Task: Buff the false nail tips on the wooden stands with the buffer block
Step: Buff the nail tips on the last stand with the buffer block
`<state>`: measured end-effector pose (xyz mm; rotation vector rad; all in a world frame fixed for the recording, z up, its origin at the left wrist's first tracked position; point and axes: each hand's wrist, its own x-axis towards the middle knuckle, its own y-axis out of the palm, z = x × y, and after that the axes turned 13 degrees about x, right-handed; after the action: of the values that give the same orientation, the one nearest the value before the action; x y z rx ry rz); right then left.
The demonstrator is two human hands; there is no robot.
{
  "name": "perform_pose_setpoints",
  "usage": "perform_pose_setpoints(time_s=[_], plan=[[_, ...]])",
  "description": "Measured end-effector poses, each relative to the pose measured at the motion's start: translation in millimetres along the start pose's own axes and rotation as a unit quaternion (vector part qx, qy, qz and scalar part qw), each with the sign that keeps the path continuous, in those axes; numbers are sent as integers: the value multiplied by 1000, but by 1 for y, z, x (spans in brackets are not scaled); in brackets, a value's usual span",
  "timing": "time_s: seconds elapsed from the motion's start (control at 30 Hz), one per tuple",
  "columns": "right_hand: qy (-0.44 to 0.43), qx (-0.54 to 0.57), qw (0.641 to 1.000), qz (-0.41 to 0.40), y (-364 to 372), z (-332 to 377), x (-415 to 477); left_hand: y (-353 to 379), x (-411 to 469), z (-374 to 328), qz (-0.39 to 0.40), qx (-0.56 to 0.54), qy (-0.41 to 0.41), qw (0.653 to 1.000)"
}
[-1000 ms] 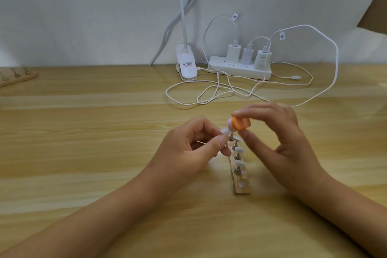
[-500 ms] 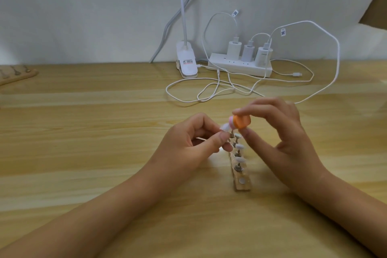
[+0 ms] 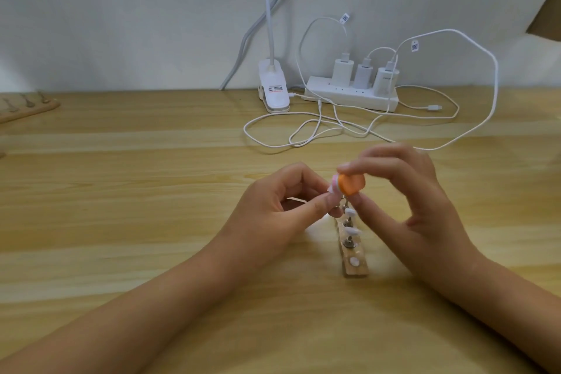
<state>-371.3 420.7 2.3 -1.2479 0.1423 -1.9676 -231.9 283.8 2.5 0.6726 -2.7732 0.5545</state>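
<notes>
Above the wooden stand (image 3: 353,264) on the surface (image 3: 151,222), the right hand (image 3: 416,200) pinches the orange buffer block (image 3: 442,187) against a nail tip (image 3: 423,190) gripped by the left hand (image 3: 273,209); buffing underway, I'd say; next calls for light strokes.

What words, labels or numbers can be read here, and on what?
Nothing reads clearly.
White clip-on lamp base, sticker: red and black print, too blurred.
White cable tags: square codes, no words.
Rightmost white plug-in charger: faint grey print, too small.
</notes>
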Motion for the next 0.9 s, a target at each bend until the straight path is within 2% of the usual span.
perform_pose_setpoints(time_s=[0.2, 0.6, 0.9], plan=[[23, -5, 1000, -4, -6, -4, 4, -1, 1, 2, -34, 6, -3, 999], [-1, -11, 1000, 20, -2, 4, 2, 1, 1, 1, -52, 75, 32, 995], [37, 3, 999, 21, -1, 4, 2, 1, 0, 2, -60, 111, 36, 991]])
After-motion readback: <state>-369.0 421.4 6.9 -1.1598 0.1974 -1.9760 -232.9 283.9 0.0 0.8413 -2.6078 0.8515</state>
